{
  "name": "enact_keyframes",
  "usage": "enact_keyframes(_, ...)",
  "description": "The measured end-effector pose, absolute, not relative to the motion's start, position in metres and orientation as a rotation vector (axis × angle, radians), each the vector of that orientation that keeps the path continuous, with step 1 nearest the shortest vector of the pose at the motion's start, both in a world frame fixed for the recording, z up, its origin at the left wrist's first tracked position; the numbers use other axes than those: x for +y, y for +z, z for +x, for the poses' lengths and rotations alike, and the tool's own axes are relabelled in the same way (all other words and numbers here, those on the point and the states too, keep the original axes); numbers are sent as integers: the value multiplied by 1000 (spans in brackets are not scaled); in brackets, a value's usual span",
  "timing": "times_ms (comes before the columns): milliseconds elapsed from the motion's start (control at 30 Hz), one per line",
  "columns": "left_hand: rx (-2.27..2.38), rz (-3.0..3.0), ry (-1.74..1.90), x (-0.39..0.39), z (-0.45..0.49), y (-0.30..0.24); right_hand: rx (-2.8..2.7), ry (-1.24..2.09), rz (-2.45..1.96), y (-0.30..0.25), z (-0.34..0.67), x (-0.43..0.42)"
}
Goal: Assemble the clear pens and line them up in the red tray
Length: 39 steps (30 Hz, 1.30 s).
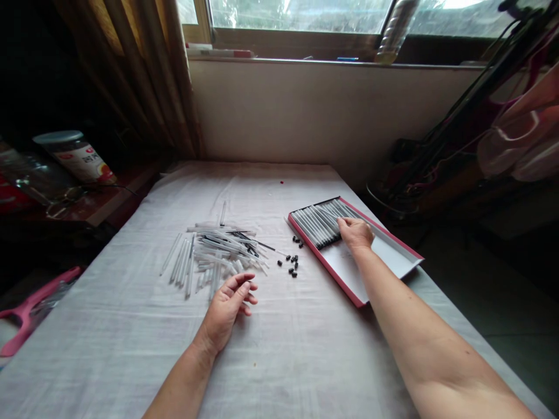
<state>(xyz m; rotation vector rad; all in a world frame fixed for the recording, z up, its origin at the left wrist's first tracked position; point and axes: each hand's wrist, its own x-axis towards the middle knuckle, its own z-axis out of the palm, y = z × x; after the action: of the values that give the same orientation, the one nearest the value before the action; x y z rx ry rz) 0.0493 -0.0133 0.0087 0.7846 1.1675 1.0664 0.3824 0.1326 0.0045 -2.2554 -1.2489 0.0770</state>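
A table [131, 355] under a pale cloth fills the middle of the scene. On its right side lies a shallow box [395, 253] with pink sides and a white inside. Left of it, a loose heap of thin translucent tubes [227, 247], some with dark parts, spreads over the cloth. The left hand [229, 299] is just on the near side of this heap, fingers loosely curled and thumb near the index finger; I cannot tell whether they grip anything. The right hand [356, 233] is over the box, fingers bunched at the right end of a row of tubes [312, 224] in its far part; whether they grip one, I cannot tell. Small black caps [296, 266] lie scattered between heap and box.
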Motion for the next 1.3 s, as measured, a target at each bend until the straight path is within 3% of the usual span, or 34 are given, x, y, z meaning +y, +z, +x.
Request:
enact_keyframes(200, 1161, 786, 1053, -12, 49, 9, -1396, -12, -2317, 6, 373, 134)
enact_keyframes(967, 1144, 777, 1055, -13, 50, 11, -1359, 161, -2297, 14, 368, 137)
enact_keyframes(1133, 1122, 737, 1094, -11, 50, 10, -1525, -39, -2019, 31, 344, 119)
enact_keyframes(1300, 1082, 595, 1188, -9, 49, 11, -1937, 128, -1641, 34, 284, 94)
